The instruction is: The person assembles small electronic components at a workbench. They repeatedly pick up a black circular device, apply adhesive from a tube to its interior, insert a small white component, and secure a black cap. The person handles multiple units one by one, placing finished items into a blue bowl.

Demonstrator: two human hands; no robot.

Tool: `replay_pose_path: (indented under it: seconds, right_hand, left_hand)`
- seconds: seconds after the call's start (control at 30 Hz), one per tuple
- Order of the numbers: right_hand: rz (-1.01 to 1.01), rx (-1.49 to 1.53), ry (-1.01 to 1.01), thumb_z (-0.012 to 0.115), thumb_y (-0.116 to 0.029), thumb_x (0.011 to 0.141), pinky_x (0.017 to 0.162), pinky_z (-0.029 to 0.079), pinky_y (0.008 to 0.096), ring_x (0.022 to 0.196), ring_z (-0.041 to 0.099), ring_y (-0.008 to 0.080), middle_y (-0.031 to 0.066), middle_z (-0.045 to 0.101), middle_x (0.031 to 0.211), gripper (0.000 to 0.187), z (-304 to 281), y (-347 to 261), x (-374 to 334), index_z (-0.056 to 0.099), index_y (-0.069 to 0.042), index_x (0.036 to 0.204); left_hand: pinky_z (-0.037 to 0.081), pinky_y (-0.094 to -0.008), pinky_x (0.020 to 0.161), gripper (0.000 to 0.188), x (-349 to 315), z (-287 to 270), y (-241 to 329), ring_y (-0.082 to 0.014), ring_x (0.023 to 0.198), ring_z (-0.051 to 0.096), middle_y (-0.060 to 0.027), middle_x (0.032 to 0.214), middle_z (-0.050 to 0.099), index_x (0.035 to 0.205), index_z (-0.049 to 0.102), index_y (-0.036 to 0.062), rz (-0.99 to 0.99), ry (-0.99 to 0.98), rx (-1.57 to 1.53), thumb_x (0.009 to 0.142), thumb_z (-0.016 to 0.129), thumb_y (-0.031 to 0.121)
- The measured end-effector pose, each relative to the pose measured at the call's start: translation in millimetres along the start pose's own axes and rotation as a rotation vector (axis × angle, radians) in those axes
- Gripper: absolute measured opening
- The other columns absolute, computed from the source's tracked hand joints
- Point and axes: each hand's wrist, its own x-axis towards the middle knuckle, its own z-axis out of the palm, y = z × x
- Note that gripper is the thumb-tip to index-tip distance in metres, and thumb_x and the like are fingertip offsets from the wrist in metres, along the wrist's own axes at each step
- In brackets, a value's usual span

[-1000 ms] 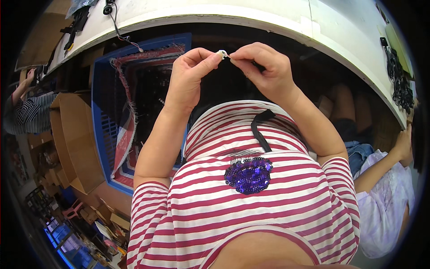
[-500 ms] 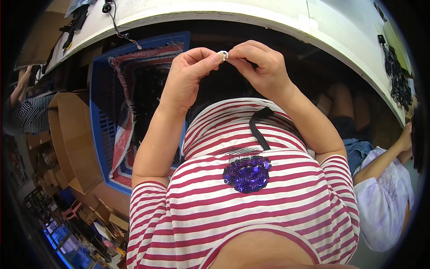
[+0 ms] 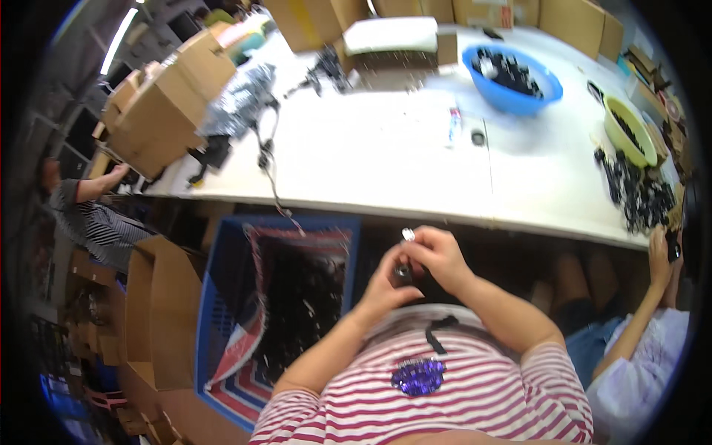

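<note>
Close together below the table's near edge, both of my hands are closed on small things. My left hand has its fingers around a small dark cylindrical part with a shiny round end. Just above it, my right hand pinches a small white piece at its fingertips. Its other fingers curl over near the dark part, and whether they touch it is hidden. Blur keeps me from telling the exact kind of either piece.
A blue crate lined with striped cloth holds dark parts at my left, beside a cardboard box. On the white table stand a blue bowl and a yellow bowl; black cables lie right. Another person's hand is there.
The view has tilted up and shows more of the table. My left hand has left the white piece and now holds a dark part. The white piece stays in my right hand.
</note>
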Motion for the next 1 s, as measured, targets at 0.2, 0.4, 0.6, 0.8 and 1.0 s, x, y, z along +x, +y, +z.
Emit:
replay_pose_path:
  seconds: [0.2, 0.4, 0.6, 0.8, 1.0]
  right_hand:
    - [-0.225, 0.232, 0.004, 0.058, -0.001, 0.083, 0.062, 0.047, 0.0219, 0.069, 0.056, 0.0110, 0.0069, 0.060, 0.083, 0.004, 11, -35, -2, 0.058, 0.002, 0.085]
    - [-0.937, -0.566, -0.103, 0.065, 0.001, 0.066, 0.067, 0.047, 0.0294, 0.073, 0.059, 0.0215, 0.0070, 0.061, 0.084, 0.017, 13, -66, -14, 0.064, -0.007, 0.081]
    - [-1.077, -1.071, -0.242, 0.055, 0.005, 0.070, 0.067, 0.047, 0.0307, 0.077, 0.060, 0.0228, 0.0057, 0.063, 0.090, 0.029, -7, -89, 22, 0.063, -0.010, 0.094]
    - [-0.464, -1.434, 0.388, 0.058, -0.019, 0.079, 0.078, 0.045, 0.0398, 0.090, 0.057, 0.0314, 0.0166, 0.059, 0.096, 0.035, -125, -64, 143, 0.052, -0.005, 0.111]
    - [-0.027, -1.493, 0.383, 0.062, -0.031, 0.076, 0.077, 0.044, 0.0421, 0.090, 0.057, 0.0343, 0.0182, 0.060, 0.095, 0.047, -114, -62, 160, 0.047, -0.006, 0.113]
  left_hand:
    - [0.038, -0.0189, 0.063, 0.040, 3, 3, 31, -0.0068, 0.076, 0.044, -0.0016, 0.096, 0.049, 0.124, 0.037, 0.0073, 0.039, 0.049, -0.193, 0.088, 0.052, 0.013]
    - [0.040, -0.0180, 0.061, 0.035, 6, 4, 72, -0.0051, 0.069, 0.048, 0.0000, 0.083, 0.050, 0.107, 0.044, 0.0077, -0.092, 0.064, -0.491, 0.085, 0.058, 0.031]
    - [0.028, -0.0156, 0.046, 0.015, -3, -25, 85, -0.0016, 0.053, 0.039, 0.0050, 0.065, 0.046, 0.086, 0.050, 0.0083, -0.185, 0.172, -0.259, 0.080, 0.062, 0.016]
    - [0.032, -0.0176, 0.052, 0.015, -11, -22, 39, -0.0019, 0.060, 0.040, 0.0055, 0.066, 0.045, 0.078, 0.051, 0.0084, -0.174, 0.110, 0.051, 0.076, 0.064, 0.015]
    - [0.040, -0.0192, 0.060, 0.018, -25, -26, 23, -0.0042, 0.068, 0.045, 0.0022, 0.075, 0.049, 0.082, 0.050, 0.0069, -0.106, 0.071, 0.170, 0.074, 0.066, 0.006]
